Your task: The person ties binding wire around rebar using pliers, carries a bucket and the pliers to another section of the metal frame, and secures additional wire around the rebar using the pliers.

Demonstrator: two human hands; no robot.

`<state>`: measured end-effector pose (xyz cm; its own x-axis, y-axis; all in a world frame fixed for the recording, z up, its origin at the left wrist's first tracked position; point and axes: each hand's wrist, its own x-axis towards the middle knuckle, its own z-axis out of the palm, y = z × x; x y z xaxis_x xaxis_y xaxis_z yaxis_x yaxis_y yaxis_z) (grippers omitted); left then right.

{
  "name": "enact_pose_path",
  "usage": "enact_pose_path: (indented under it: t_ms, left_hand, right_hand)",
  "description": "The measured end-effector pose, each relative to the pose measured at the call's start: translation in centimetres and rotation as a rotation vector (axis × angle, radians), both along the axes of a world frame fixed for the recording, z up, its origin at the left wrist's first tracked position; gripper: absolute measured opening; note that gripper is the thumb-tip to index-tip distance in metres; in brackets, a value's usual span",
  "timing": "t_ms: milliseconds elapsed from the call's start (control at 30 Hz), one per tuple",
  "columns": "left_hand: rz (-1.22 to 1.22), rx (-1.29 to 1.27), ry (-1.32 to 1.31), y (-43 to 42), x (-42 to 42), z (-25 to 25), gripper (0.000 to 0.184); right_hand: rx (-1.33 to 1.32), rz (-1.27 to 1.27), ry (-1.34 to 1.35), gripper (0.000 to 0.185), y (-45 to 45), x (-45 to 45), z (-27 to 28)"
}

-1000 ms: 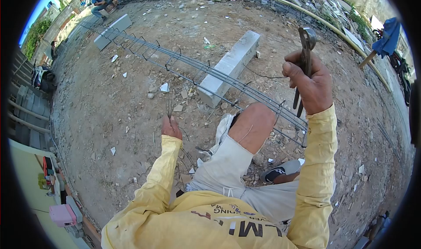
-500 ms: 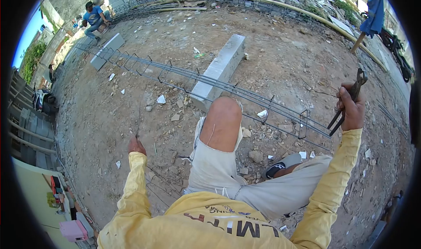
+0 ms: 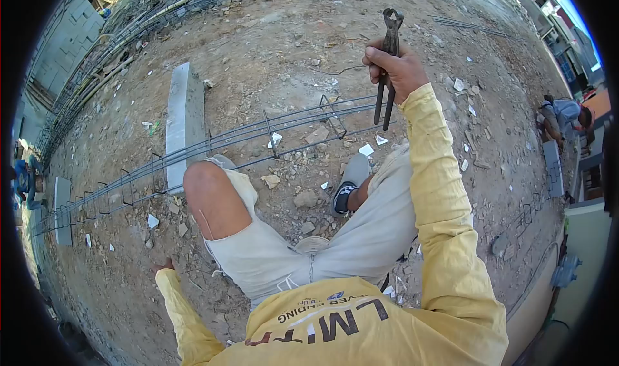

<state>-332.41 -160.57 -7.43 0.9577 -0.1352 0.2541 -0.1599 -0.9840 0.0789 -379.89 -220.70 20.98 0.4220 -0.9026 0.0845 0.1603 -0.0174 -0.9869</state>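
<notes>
My right hand (image 3: 401,69) is closed around dark metal pincers (image 3: 391,40), held upright with the jaws at the top and the handles hanging below the fist. They are raised over the near end of a long rebar cage (image 3: 270,134) of thin bars and square stirrups. The cage lies across a grey concrete block (image 3: 185,108) in front of my knee. Low at the left, my left hand (image 3: 165,265) is near the ground, apart from the cage. Its fingers are mostly hidden, and anything in them is too thin to make out.
Another block (image 3: 62,205) is under the cage's far end. A person (image 3: 26,180) is at the far left, and another person (image 3: 564,118) bends at the right by an upright block (image 3: 552,166). Rubble and white shards litter the dirt. More rebar (image 3: 103,63) lies at the back left.
My view has swung right, bringing the person at the right into sight. The pincers stay in my right hand. Thin wires seen at my left hand before are no longer distinct.
</notes>
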Motion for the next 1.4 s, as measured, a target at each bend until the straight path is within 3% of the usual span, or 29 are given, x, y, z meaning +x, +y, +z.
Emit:
enact_pose_path:
  t_ms: [33,67,100,167,200,267,300,333,367,400,467,533,633,667,767,867,967,1000,1100,1200,1300,1400]
  left_hand:
    - [-0.013,0.005,-0.063,-1.9,0.8,1.0,0.065]
    - [-0.228,-0.145,0.102,-5.2,1.6,4.6,0.078]
    - [-0.425,-0.48,0.112,-8.5,3.3,4.8,0.065]
    - [-0.565,-0.856,0.387,-18.5,-1.3,13.2,0.059]
    - [-0.723,-0.756,0.355,-21.9,-2.2,15.1,0.053]
    - [-0.881,-0.828,0.594,-27.9,-5.1,18.6,0.043]
    - [-0.828,-0.728,0.64,-29.8,-7.2,20.2,0.04]
    - [-0.79,-0.531,0.756,-31.1,-7.5,20.2,0.039]
    - [-0.944,-0.386,0.731,-31.6,-5.0,16.2,0.042]
    - [-0.825,-0.313,0.926,-31.7,-4.4,15.3,0.041]
    - [-0.667,-0.384,1.179,-31.4,-6.0,15.9,0.04]
    - [-0.581,-0.663,1.3,-29.6,-9.0,17.9,0.04]
    - [-0.682,-0.516,1.322,-28.7,-8.8,15.6,0.041]
    - [-0.584,-0.567,1.298,-28.8,-9.1,15.0,0.038]
    - [-0.848,-0.326,0.981,-29.0,-6.6,12.0,0.038]
    - [-0.722,-0.367,1.008,-29.3,-8.1,12.6,0.036]
    - [-0.897,-0.286,0.941,-28.8,-7.7,11.1,0.039]
    - [-0.813,-0.369,1.174,-28.2,-7.9,10.5,0.044]
    - [-0.66,-0.388,1.076,-27.5,-8.8,10.5,0.042]
    - [-0.819,-0.311,0.691,-27.3,-3.8,2.8,0.034]
    - [-0.506,-0.566,0.925,-29.0,-10.9,12.4,0.026]
    - [-0.728,-0.581,0.773,-29.5,-10.4,12.4,0.022]
  right_hand:
    - [0.013,0.029,0.009,0.018,0.3,-0.1,0.2]
    - [0.027,0.062,0.019,0.02,0.7,0.1,0.6]
    - [0.042,0.098,0.027,0.022,1.1,0.4,1.0]
    - [0.022,0.176,0.072,0.022,1.9,1.5,2.3]
    - [0.0,0.214,0.089,0.022,2.3,2.1,3.0]
    - [-0.07,0.26,0.124,0.023,3.1,3.2,4.3]
    - [-0.095,0.246,0.152,0.024,3.3,3.6,4.7]
    - [-0.117,0.241,0.174,0.024,3.5,3.7,4.9]
    - [-0.143,0.237,0.193,0.024,3.4,3.9,4.8]
    - [-0.144,0.238,0.189,0.025,3.2,3.8,4.4]
    - [-0.151,0.2,0.214,0.026,3.0,2.9,3.4]
    - [-0.086,0.187,0.193,0.026,2.1,2.0,1.7]
    - [-0.017,0.149,0.173,0.024,1.5,2.1,-0.2]
    - [-0.009,0.152,0.163,0.024,1.1,2.3,-0.6]
    - [-0.014,0.174,0.101,0.022,0.6,3.1,-0.7]
    - [-0.01,0.206,0.045,0.02,0.5,4.3,-1.0]
    - [-0.034,0.188,0.066,0.02,1.4,5.0,-1.0]
    - [-0.033,0.231,0.063,0.019,1.2,5.0,-1.1]
    - [-0.047,0.213,0.08,0.015,1.7,5.1,-0.9]
    - [-0.027,0.201,0.058,0.014,1.9,5.2,-1.2]
    - [-0.014,0.179,0.097,0.013,1.8,5.3,-1.8]
    - [-0.009,0.183,0.124,0.012,2.0,5.0,-1.9]
